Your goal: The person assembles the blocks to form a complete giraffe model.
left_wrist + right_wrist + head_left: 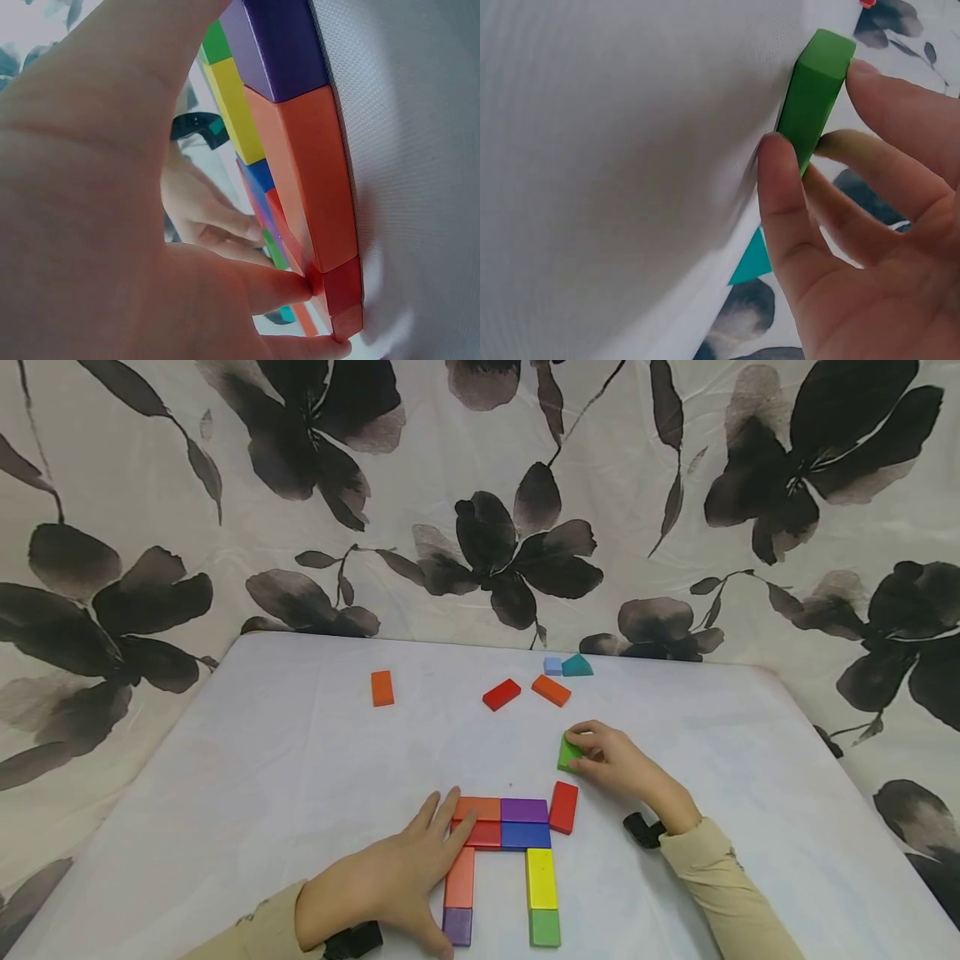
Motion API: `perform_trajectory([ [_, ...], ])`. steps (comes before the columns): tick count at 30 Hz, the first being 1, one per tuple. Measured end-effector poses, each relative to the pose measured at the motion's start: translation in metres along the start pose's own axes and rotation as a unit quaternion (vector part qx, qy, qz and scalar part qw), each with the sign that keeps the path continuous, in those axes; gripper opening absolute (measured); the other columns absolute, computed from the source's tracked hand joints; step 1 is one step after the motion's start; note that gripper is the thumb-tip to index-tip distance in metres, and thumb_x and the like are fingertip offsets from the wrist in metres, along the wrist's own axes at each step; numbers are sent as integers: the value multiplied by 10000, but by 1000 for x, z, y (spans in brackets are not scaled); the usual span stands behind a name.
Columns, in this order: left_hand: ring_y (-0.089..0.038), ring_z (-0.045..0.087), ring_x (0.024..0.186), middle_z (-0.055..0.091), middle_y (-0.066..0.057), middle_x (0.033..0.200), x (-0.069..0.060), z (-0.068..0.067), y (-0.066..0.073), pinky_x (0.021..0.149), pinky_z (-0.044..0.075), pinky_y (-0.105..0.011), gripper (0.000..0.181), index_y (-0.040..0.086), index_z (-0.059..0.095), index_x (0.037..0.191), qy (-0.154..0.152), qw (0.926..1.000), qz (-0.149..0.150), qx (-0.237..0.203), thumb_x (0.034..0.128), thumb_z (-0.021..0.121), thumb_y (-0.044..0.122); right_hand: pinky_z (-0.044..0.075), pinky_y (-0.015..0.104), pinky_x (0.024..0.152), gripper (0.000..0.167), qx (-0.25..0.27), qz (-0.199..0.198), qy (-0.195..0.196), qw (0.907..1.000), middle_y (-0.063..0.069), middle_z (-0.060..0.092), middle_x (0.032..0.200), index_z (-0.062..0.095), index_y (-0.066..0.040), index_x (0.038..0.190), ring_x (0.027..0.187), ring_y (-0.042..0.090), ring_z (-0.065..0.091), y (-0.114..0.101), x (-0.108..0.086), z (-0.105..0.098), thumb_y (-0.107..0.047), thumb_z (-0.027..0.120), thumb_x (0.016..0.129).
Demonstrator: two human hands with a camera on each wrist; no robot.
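My right hand (pixel 618 764) pinches a bright green block (pixel 566 755) on the white table, between thumb and fingers in the right wrist view. Spread over the left side of a flat block arrangement, my left hand (pixel 397 877) rests its fingertips on the orange block (pixel 483 808) and the red block (pixel 487 836). Beside these lie a purple block (pixel 523 811) and a blue block (pixel 527 836). Below, one leg has an orange block (pixel 460 878) above a purple block (pixel 457 927); the other has a yellow block (pixel 542 878) above a green block (pixel 544 928).
A tilted red block (pixel 564 808) lies at the arrangement's upper right. Farther back are an orange block (pixel 382 688), a red block (pixel 502 695), another orange block (pixel 551 690), a small light blue block (pixel 552 667) and a teal triangular block (pixel 577 666). Floral cloth hangs behind the table.
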State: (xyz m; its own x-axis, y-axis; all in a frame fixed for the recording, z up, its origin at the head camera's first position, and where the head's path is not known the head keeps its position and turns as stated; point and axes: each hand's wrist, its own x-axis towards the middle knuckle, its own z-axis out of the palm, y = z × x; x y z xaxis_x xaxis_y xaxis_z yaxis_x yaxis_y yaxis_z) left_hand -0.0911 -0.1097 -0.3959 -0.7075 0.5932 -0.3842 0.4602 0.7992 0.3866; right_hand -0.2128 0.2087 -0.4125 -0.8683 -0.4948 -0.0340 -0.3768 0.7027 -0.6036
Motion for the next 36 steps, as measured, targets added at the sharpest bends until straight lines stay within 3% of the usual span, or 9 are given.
perform_trajectory([
  [15, -436, 57, 1483, -10, -148, 1653, -1, -2, 2, 964, 471, -551, 1352, 143, 175, 1597, -13, 10000, -28, -16, 560, 817, 728, 528, 405, 911, 445, 373, -336, -304, 9983, 126, 574, 1337, 620, -1, 1325, 1099, 266, 590, -1, -2, 0, -119, 722, 908],
  [24, -434, 54, 1484, -13, -139, 1655, 2, -3, 3, 932, 482, -574, 1360, 163, 169, 1600, -131, 9998, -126, -39, 549, 807, 746, 532, 436, 902, 444, 424, -644, -292, 9966, 166, 587, 1306, 626, 44, 1295, 1104, 299, 587, 3, -2, -3, -113, 740, 895],
  [36, -431, 44, 1486, -21, -139, 1655, 2, -2, 2, 956, 466, -575, 1366, 162, 164, 1601, -98, 9999, -90, -79, 548, 806, 750, 538, 425, 893, 412, 370, -704, -305, 9964, 162, 608, 1282, 646, 32, 1274, 1125, 307, 579, 5, -3, -4, -66, 737, 884],
])
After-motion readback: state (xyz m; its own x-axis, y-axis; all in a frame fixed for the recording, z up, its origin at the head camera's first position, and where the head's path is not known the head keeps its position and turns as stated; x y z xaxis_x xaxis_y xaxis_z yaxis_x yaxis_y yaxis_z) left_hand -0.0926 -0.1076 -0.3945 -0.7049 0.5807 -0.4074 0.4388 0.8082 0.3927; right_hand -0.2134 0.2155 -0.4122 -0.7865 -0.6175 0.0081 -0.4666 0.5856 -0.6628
